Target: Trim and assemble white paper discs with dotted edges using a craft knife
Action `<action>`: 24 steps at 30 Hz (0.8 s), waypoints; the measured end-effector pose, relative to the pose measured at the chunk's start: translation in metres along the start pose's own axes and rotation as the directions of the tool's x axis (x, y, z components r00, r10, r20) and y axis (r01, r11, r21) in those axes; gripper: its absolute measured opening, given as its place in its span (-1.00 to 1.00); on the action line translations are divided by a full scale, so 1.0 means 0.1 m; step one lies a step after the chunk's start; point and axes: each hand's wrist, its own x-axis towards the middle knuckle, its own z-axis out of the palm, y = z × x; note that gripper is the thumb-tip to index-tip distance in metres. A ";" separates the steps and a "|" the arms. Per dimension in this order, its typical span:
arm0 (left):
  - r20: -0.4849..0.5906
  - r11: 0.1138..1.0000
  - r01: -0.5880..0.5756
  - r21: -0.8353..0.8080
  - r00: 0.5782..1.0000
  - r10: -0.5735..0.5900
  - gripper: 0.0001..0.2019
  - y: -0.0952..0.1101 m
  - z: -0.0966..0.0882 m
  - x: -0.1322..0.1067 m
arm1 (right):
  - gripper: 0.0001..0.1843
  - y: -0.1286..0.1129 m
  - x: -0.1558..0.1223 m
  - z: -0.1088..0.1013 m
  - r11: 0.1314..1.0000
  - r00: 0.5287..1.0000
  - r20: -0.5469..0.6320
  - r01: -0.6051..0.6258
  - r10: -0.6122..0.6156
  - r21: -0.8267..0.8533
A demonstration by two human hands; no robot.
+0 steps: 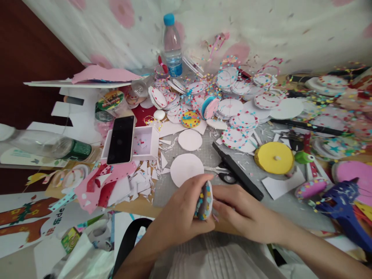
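My left hand [181,209] is wrapped round a small round disc [204,200] decorated with coloured dots, held on edge near the table's front edge. My right hand [240,211] pinches the same disc from the right, fingers pressed against its side. Just beyond my hands lie a plain white paper circle [186,168], a second white circle [190,139] and black scissors [235,174].
A phone [121,139] rests on a white box [147,143]. A water bottle [172,46] stands at the back, and another bottle [49,147] lies at the left. Several decorated discs [232,100] cover the middle. A yellow disc [274,157] and a blue glue gun [343,209] sit at the right.
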 end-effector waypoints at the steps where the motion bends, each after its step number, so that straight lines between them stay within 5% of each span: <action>1: 0.016 1.000 -0.005 0.007 1.000 0.005 -0.30 0.00 0.00 0.00 | -0.78 -0.01 0.00 -0.01 1.000 1.000 0.015 -0.005 0.005 -0.002; 12: 0.034 0.998 -0.057 0.038 0.998 0.056 -0.26 -0.04 0.00 -0.01 | -0.71 -0.17 0.02 -0.07 0.985 0.999 -0.034 0.015 -0.021 -0.171; 19: 0.045 0.989 -0.128 0.080 0.991 0.125 -0.27 -0.07 0.01 0.02 | -0.75 -0.19 0.05 -0.04 0.988 0.991 0.048 -0.121 0.126 -0.091; 24: 0.035 0.976 -0.179 0.121 0.984 0.176 -0.31 -0.07 0.02 0.03 | -0.76 -0.16 0.04 -0.01 0.994 0.994 0.046 -0.100 0.102 -0.045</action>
